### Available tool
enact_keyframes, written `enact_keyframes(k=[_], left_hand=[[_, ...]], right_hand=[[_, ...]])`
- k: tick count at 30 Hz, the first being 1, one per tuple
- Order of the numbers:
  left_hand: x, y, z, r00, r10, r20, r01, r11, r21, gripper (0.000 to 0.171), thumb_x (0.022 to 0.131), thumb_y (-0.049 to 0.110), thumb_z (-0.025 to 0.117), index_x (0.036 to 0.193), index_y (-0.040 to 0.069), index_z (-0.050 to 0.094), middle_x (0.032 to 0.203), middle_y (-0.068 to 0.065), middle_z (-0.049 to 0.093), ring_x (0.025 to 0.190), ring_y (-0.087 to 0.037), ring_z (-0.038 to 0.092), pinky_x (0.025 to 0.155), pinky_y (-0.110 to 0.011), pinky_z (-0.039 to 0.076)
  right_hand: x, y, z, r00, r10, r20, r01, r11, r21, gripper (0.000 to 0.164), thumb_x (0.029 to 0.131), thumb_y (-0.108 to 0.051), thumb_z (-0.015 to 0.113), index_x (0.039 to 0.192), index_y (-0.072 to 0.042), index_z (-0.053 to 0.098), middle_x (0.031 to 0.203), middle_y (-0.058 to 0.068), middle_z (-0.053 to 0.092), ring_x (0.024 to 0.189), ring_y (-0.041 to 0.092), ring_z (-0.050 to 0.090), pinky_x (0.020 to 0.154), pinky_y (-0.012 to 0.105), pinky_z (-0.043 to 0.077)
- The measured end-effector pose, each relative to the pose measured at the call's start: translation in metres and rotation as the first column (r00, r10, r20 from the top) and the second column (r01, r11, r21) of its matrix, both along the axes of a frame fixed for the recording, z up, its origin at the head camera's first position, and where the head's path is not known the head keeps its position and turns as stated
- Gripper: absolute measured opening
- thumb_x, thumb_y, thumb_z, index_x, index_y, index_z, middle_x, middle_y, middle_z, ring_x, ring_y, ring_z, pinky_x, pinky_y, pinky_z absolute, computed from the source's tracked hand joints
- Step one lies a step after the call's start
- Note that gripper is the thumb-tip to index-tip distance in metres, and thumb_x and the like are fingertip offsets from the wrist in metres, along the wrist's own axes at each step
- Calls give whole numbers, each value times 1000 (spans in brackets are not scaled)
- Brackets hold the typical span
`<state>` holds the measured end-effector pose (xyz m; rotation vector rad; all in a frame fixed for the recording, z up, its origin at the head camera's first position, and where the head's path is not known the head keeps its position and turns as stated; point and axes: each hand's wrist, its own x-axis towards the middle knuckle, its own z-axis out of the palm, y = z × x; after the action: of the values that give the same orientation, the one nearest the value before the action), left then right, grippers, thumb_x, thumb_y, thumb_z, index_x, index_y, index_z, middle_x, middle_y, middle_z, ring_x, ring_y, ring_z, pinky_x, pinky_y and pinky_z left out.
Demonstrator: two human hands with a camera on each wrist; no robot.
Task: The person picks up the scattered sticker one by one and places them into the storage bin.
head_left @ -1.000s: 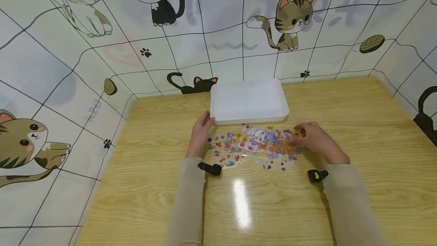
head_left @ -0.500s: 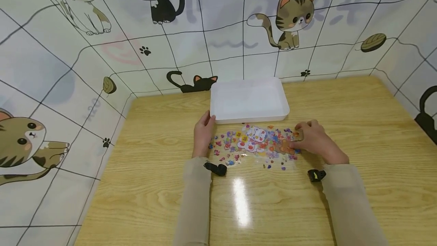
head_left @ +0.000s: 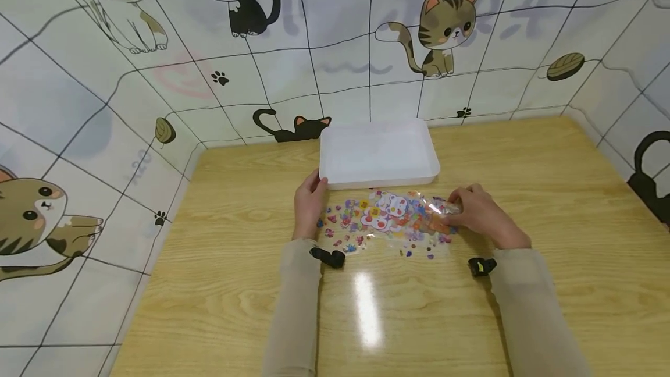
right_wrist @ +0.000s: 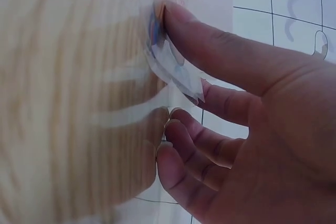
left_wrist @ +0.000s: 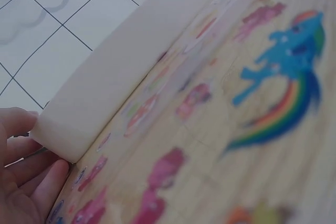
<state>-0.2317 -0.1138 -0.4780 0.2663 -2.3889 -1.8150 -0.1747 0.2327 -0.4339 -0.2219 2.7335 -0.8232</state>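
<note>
Along the front wall of a white tray (head_left: 379, 184), which stands on a wooden table (head_left: 251, 330), lie clear sticker sheets (head_left: 384, 223), apparently overlapping. At their right end the right hand (head_left: 484, 214) pinches an edge between thumb and fingers; the film bends there, probably because so thin a sheet needs its edge raised to be held. The left hand (head_left: 307, 205) touches the tray's front left corner, perhaps to steady it, though I cannot tell whether its fingers clasp it. No brand or label can be read, not even beside the blue pony sticker (left_wrist: 294, 51); pale marks (head_left: 528, 16) on the cat-printed wall (head_left: 335, 92) resemble lettering but stay illegible.
</note>
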Motion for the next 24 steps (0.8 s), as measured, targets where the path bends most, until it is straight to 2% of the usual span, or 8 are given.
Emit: enact_keyframes(k=[7,13,18,24], left_hand=[[2,-2,-1,1000,-3,4,3,1000,15,42,88,37,53,128,25,50,123,6,52,111,-10,47,95,-31,36],[4,2,-1,1000,-1,30,0,1000,25,41,89,36,52,128,25,49,123,7,52,111,-11,47,95,-32,36],[6,0,1,1000,19,17,-20,999,27,41,88,36,53,127,24,50,122,6,53,110,-11,48,95,-33,36],[4,1,6,1000,-7,12,7,1000,23,41,88,36,53,128,24,50,123,6,52,111,-11,47,95,-33,36]], right_hand=[[-1,0,-1,999,39,9,-39,999,-25,50,80,-29,66,111,6,48,107,24,40,87,31,43,71,42,39],[-6,7,-1,999,44,17,-43,998,-38,46,82,-25,64,114,3,48,97,17,54,82,26,48,68,39,40],[-7,10,-3,999,51,-1,-51,997,-59,41,86,-27,58,118,-3,50,97,13,56,83,25,49,69,40,40],[-7,15,-2,999,16,29,-13,996,-83,40,88,-30,55,119,-6,50,88,9,53,75,22,46,62,33,38]])
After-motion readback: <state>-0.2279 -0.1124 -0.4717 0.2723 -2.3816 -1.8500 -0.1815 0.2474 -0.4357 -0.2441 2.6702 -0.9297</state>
